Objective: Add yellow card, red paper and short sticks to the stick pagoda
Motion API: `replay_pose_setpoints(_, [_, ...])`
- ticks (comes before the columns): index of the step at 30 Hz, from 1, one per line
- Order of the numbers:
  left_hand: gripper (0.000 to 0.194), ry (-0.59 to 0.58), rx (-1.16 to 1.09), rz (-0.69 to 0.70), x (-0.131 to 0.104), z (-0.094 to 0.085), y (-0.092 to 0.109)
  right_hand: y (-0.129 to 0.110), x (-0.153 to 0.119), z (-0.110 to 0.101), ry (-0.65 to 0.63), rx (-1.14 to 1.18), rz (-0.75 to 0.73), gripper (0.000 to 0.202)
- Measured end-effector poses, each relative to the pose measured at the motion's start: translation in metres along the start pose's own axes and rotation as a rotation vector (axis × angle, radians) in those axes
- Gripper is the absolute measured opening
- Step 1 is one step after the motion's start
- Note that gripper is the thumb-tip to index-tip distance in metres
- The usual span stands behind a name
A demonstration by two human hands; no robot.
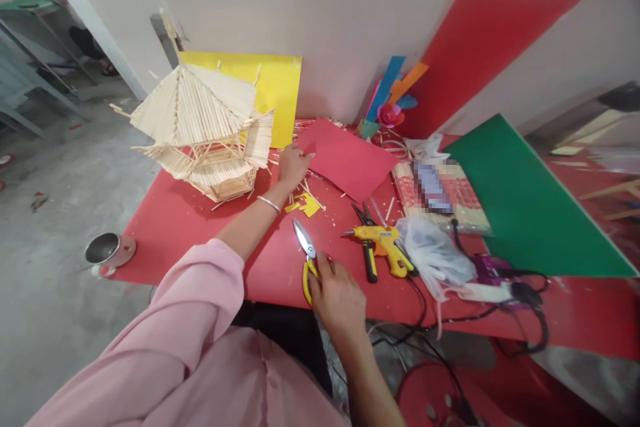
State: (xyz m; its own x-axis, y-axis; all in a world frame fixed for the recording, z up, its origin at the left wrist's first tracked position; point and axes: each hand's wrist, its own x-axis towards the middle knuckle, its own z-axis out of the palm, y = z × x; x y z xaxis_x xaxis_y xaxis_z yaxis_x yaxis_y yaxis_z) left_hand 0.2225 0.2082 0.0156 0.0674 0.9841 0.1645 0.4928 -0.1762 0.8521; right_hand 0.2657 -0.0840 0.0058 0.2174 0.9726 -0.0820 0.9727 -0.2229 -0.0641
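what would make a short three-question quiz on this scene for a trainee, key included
1. Which tool has the right hand at its handles? a) glue gun b) scissors c) pliers
2. True or false: the left hand is touching the green board.
3. What colour is the panel directly behind the stick model?

Key: 1. b; 2. False, it is at the edge of the red sheet; 3. Yellow.
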Motion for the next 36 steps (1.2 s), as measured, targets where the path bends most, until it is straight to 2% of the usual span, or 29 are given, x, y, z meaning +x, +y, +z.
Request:
replay_pose_setpoints(1, [0.033,-0.019,-0.079,-0.040,-0.013,-0.008,0.004,-0.002,0.001,0.001,0.016,-0.002,-0.015,0.042])
replay_pose_setpoints(4, [0.029,-0.224,-0.426,-0.265,-0.061,-0.035,0.008,-0.007,0.002,0.000,0.052,-0.012,-0.053,0.042])
replay_pose_setpoints(6, [0.024,-0.315,-0.612,-0.308,-0.096,-0.056,0.002,-0.009,0.002,-0.002,0.060,-0.026,-0.067,0.042])
replay_pose_setpoints(8, [0.027,-0.382,-0.701,-0.313,-0.126,-0.078,-0.009,-0.009,0.000,-0.006,0.047,-0.045,-0.075,0.042])
replay_pose_setpoints(9, [0.030,-0.396,-0.722,-0.323,-0.139,-0.089,-0.015,-0.009,-0.001,-0.008,0.036,-0.053,-0.081,0.041])
replay_pose_setpoints(12, [0.036,-0.335,-0.789,-0.391,-0.168,-0.115,-0.032,-0.007,-0.002,-0.013,0.044,-0.043,-0.089,0.036])
replay_pose_setpoints(15, [0.036,-0.236,-0.852,-0.467,-0.183,-0.129,-0.042,-0.013,0.005,-0.015,0.218,0.170,-0.077,0.039])
replay_pose_setpoints(17, [0.035,-0.175,-0.893,-0.494,-0.188,-0.131,-0.047,-0.025,0.016,-0.013,0.318,0.491,-0.091,0.042])
replay_pose_setpoints(18, [0.034,-0.160,-0.916,-0.496,-0.191,-0.130,-0.049,-0.034,0.024,-0.011,0.323,0.680,-0.104,0.046])
replay_pose_setpoints(20, [0.034,-0.152,-0.958,-0.475,-0.194,-0.130,-0.053,-0.055,0.039,-0.006,0.252,1.000,-0.101,0.053])
replay_pose_setpoints(22, [0.033,-0.143,-0.972,-0.443,-0.196,-0.132,-0.057,-0.076,0.052,-0.001,0.161,1.223,-0.080,0.048])
replay_pose_setpoints(25, [0.031,-0.123,-0.878,-0.392,-0.198,-0.144,-0.063,-0.099,0.065,0.005,0.134,1.447,-0.050,0.039])
replay_pose_setpoints(27, [0.030,-0.134,-0.761,-0.340,-0.197,-0.157,-0.067,-0.106,0.072,0.007,0.112,1.503,-0.027,0.041])
replay_pose_setpoints(28, [0.029,-0.102,-0.699,-0.306,-0.194,-0.164,-0.070,-0.108,0.076,0.008,0.102,1.516,-0.018,0.042])
replay_pose_setpoints(29, [0.028,-0.027,-0.633,-0.263,-0.191,-0.171,-0.073,-0.109,0.080,0.008,0.106,1.529,-0.012,0.042])
replay_pose_setpoints(30, [0.026,0.116,-0.561,-0.210,-0.185,-0.178,-0.077,-0.110,0.086,0.009,0.131,1.544,-0.011,0.042])
replay_pose_setpoints(32, [0.020,0.482,-0.385,-0.054,-0.168,-0.189,-0.086,-0.111,0.099,0.010,0.203,1.561,-0.030,0.038])
replay_pose_setpoints(33, [0.018,0.571,-0.319,0.014,-0.158,-0.193,-0.092,-0.113,0.106,0.011,0.230,1.559,-0.049,0.036])
replay_pose_setpoints(34, [0.017,0.614,-0.271,0.062,-0.148,-0.195,-0.097,-0.114,0.113,0.012,0.244,1.553,-0.070,0.035])
replay_pose_setpoints(36, [0.016,0.596,-0.219,0.113,-0.127,-0.197,-0.105,-0.118,0.127,0.015,0.246,1.542,-0.102,0.034])
